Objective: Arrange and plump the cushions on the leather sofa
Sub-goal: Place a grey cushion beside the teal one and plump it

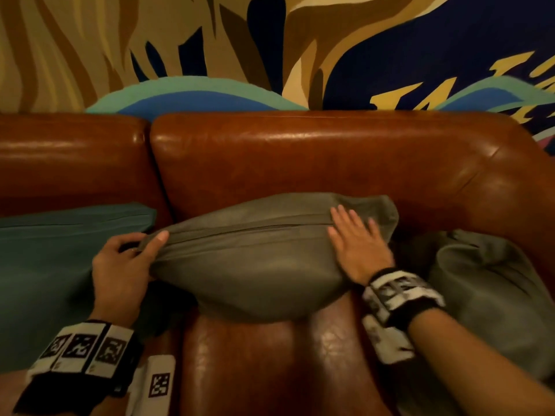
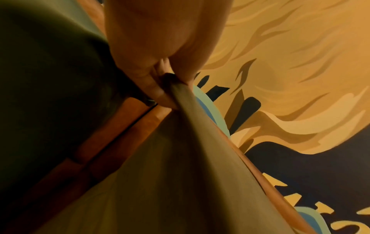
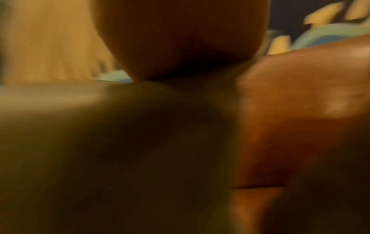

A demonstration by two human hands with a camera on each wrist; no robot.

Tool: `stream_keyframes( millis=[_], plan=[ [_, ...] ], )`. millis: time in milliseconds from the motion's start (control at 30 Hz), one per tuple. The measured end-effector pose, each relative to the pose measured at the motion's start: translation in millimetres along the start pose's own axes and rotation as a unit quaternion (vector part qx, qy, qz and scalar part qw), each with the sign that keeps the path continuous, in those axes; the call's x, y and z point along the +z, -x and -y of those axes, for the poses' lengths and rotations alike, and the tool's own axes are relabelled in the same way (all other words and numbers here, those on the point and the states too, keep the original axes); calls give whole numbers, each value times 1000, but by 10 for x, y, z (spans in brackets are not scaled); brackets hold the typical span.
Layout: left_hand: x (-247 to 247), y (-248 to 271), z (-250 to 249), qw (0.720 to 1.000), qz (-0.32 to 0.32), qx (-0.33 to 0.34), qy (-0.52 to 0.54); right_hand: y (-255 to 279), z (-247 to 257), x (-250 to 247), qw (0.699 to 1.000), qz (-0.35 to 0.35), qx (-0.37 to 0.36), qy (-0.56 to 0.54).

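Note:
An olive-grey cushion (image 1: 252, 259) stands on edge on the brown leather sofa (image 1: 300, 163), leaning toward the backrest. My left hand (image 1: 126, 259) pinches its left corner between thumb and curled fingers; the left wrist view shows that pinched corner (image 2: 174, 85) up close. My right hand (image 1: 357, 241) lies flat with straight fingers on the cushion's upper right side. A teal cushion (image 1: 54, 265) lies to the left on the seat. Another grey-green cushion (image 1: 486, 298) slumps against the right armrest. The right wrist view is blurred, showing the olive-grey cushion (image 3: 100, 142) and leather.
The sofa's seat (image 1: 255, 367) shows bare leather in front of the olive-grey cushion. A painted mural wall (image 1: 270, 49) rises behind the backrest. The rounded right armrest (image 1: 516, 187) closes off that side.

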State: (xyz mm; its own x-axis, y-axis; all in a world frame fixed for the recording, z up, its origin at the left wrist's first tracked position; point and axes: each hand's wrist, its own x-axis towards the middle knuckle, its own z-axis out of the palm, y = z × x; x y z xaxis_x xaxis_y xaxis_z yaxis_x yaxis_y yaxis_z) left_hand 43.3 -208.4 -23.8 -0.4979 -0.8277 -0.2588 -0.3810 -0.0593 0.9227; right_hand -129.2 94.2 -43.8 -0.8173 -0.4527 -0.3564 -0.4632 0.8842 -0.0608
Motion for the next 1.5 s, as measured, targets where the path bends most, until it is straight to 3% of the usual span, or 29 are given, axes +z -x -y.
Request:
stream_keyframes(
  millis=[67,167,233,300,367,400,467,533,667,767,833,900,967,1000,1067,1167,1233,1300,1367,1433,1500],
  plan=[
    [78,59,-10,1000,6,10,-18,36,-343,-56,997,51,57,22],
    [177,127,-14,1000,24,0,-8,78,-55,-180,996,26,75,-31],
    [177,140,-13,998,43,-31,35,145,446,-242,997,-24,-11,-71],
    [160,140,-7,998,51,-20,16,262,1035,-212,984,-49,-152,-85],
    [144,130,7,999,39,14,-29,343,1506,-87,968,-23,-239,-69],
    [131,123,4,998,31,23,-42,336,1597,-46,967,3,-246,-65],
    [83,103,-6,999,25,25,-33,241,1468,-8,977,-2,-206,-56],
    [32,72,19,999,25,21,-8,116,1015,-11,991,-30,-120,-51],
    [103,121,4,998,52,33,2,-27,-71,-145,995,57,75,-44],
    [208,72,-7,998,51,33,-11,-76,-138,-226,996,32,83,-30],
    [221,20,-31,999,31,19,-7,-71,217,-308,998,-18,12,-54],
    [221,-17,-48,999,25,31,-35,14,729,-289,990,-47,-121,-48],
    [188,-42,-76,993,22,56,-100,63,1123,-195,975,-23,-220,-12],
    [153,-70,-92,989,17,67,-127,36,1153,-174,973,-6,-231,1],
    [62,-168,-93,982,7,75,-172,-125,840,-187,985,-4,-173,-5],
    [2,-247,-125,977,5,70,-204,-314,-90,-183,1000,-4,14,15],
    [17,-237,-125,980,12,63,-190,-294,-603,-230,990,25,136,-14],
    [36,-253,-81,989,4,29,-147,-254,-836,-265,962,52,214,-164],
    [80,-233,-74,997,15,-60,-42,-282,-855,-302,885,11,233,-404],
    [124,-182,-113,991,31,-126,38,-320,-738,-387,808,-68,237,-536],
    [107,-152,-153,993,21,-113,42,-381,-726,-453,819,-144,228,-507]
  ],
)
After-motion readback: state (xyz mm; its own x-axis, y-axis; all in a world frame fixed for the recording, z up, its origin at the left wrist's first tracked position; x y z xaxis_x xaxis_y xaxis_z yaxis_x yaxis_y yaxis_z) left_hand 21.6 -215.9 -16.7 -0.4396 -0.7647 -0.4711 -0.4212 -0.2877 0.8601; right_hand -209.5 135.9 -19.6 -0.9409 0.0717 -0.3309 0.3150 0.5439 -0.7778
